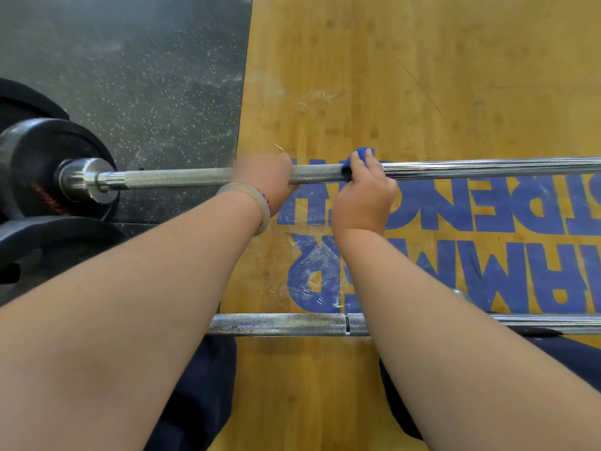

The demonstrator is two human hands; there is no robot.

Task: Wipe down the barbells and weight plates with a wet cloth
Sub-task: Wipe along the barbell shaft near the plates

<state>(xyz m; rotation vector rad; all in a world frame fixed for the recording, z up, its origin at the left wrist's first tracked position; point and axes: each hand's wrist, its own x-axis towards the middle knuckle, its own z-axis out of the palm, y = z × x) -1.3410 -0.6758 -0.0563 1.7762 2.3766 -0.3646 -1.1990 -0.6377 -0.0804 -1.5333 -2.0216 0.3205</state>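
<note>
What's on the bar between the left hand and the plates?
Head view: only bare knurled shaft, then the chrome collar, between left hand and weight plates; right hand holds the cloth.

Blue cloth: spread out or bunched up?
Bunched. The blue cloth shows only as a small wad under the fingers of the right hand, wrapped onto the upper barbell; how far it reaches underneath, cannot tell.

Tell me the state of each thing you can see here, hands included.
left hand: grips the far barbell bare.
right hand: grips the blue cloth.
blue cloth: wrapped round the far barbell.
far barbell: loaded, held by both hands.
weight plates: mounted on its left end.
near barbell: lying untouched.
</note>
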